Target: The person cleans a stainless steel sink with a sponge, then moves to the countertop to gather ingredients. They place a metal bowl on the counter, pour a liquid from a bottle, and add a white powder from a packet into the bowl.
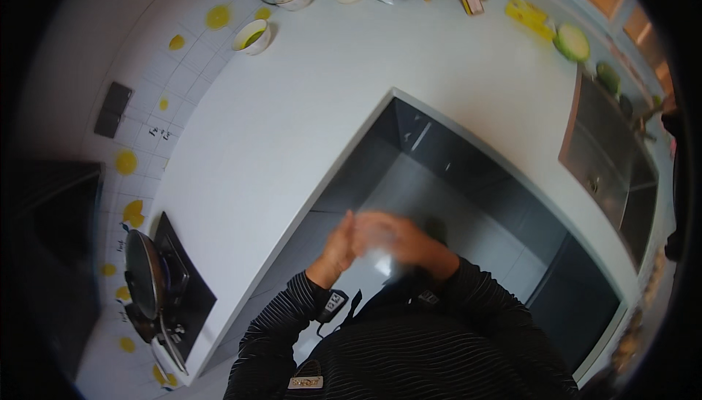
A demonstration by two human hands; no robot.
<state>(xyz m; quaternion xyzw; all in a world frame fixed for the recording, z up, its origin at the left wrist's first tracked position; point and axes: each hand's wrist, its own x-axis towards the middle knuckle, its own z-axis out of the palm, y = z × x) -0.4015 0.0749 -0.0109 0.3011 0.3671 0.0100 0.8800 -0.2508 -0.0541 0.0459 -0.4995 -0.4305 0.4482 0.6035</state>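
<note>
My left hand and my right hand are held together in front of my body, above the floor and short of the counter's inner edge. The right one is blurred, and its fingers overlap those of the left. A pale, blurred patch shows between the palms; whether it is an object cannot be told. Both wrists come out of black striped sleeves. No counter item is touched by either hand.
A white L-shaped countertop surrounds the floor space. A lidded pan stands on the black hob at left. Bowls, including one with green contents, stand at the back. A steel sink and cut green vegetable are at right.
</note>
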